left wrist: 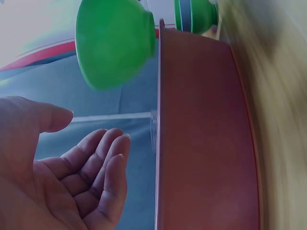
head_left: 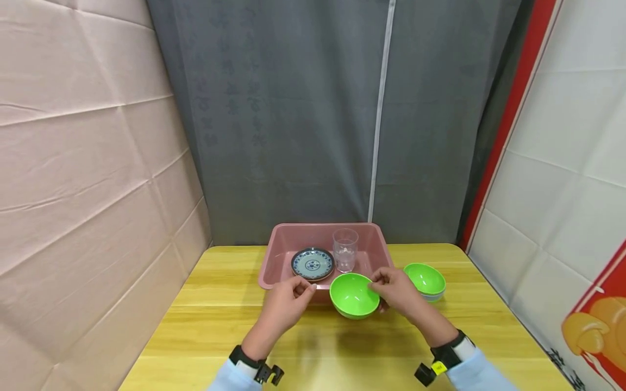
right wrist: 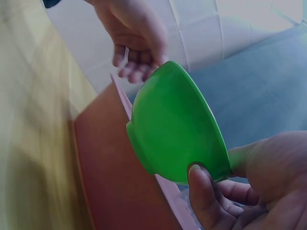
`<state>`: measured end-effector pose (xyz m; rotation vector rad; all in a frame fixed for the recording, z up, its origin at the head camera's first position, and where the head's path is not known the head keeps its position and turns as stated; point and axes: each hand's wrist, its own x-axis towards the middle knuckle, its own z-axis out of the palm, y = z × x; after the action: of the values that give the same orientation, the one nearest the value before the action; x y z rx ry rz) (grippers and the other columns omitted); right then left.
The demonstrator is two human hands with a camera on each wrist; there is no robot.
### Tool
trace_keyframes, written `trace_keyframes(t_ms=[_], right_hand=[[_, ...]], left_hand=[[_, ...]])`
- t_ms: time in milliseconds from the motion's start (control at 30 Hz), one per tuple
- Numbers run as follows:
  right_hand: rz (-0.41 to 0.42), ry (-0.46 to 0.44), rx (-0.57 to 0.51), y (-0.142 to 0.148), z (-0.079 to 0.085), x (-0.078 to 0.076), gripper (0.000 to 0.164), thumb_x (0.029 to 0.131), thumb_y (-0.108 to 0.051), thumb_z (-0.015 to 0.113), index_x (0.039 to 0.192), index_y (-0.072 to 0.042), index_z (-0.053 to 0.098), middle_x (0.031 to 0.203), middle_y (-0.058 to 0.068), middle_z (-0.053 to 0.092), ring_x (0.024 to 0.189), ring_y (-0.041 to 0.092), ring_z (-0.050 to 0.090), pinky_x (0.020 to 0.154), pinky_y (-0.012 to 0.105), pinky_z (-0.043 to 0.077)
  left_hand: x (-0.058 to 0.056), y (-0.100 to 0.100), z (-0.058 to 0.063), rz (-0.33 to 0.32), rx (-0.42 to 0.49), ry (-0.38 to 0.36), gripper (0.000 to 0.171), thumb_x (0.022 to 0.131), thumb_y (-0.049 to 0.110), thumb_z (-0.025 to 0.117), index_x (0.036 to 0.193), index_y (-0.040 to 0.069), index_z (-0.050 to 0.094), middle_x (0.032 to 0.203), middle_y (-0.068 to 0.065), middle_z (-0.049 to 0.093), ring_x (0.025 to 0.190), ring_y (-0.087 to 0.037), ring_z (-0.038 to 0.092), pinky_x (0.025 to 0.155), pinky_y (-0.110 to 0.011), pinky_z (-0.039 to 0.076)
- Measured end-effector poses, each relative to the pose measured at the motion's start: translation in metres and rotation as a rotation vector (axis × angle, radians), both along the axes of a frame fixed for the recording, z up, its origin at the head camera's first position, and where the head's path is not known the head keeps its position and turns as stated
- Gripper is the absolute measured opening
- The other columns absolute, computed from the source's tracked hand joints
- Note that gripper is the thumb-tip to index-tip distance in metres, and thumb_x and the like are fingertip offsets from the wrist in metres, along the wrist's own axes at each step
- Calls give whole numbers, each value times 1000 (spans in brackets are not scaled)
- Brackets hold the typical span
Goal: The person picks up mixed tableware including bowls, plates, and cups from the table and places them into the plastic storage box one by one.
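My right hand (head_left: 395,290) pinches a green bowl (head_left: 353,296) by its right rim, thumb on one side and fingers on the other. The bowl is held up over the table in front of the pink basin, tilted in the right wrist view (right wrist: 177,124). To the bowl's left, my left hand (head_left: 288,304) holds nothing; its fingers are loosely bent and a gap separates them from the bowl in the left wrist view. Inside the pink basin (head_left: 279,239), a blue-and-white patterned plate (head_left: 313,264) lies at the left and a clear glass (head_left: 345,252) stands at the right.
Another green bowl (head_left: 424,278) sits on top of a pale bowl on the wooden table (head_left: 215,309), right of the basin. A grey curtain (head_left: 293,119) hangs behind the table, with pale cloth walls (head_left: 98,163) at both sides.
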<state>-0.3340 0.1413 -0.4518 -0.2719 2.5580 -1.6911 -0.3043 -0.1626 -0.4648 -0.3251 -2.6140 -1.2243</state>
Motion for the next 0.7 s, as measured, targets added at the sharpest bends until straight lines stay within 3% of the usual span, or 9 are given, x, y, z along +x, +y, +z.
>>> trace_keyframes(t_ms=[267,700], right_hand=[[26,1,-27,-20,-9,1,10,102,-5,77,107,2,71,84,10,64,57,21,64,54,35,61],[-12,15,-28,-32,-9,7,8,102,-6,78,103,-1,72,84,8,66,56,21,63,51,35,59]], left_hand=[[-3,15,1,5,-55,-17,34,108,49,70,85,23,72,73,9,63,65,-12,59,59,-31,50],[0,21,4,41,-208,20,26,101,28,73,76,23,65,68,10,58,59,-10,55,56,-30,46]])
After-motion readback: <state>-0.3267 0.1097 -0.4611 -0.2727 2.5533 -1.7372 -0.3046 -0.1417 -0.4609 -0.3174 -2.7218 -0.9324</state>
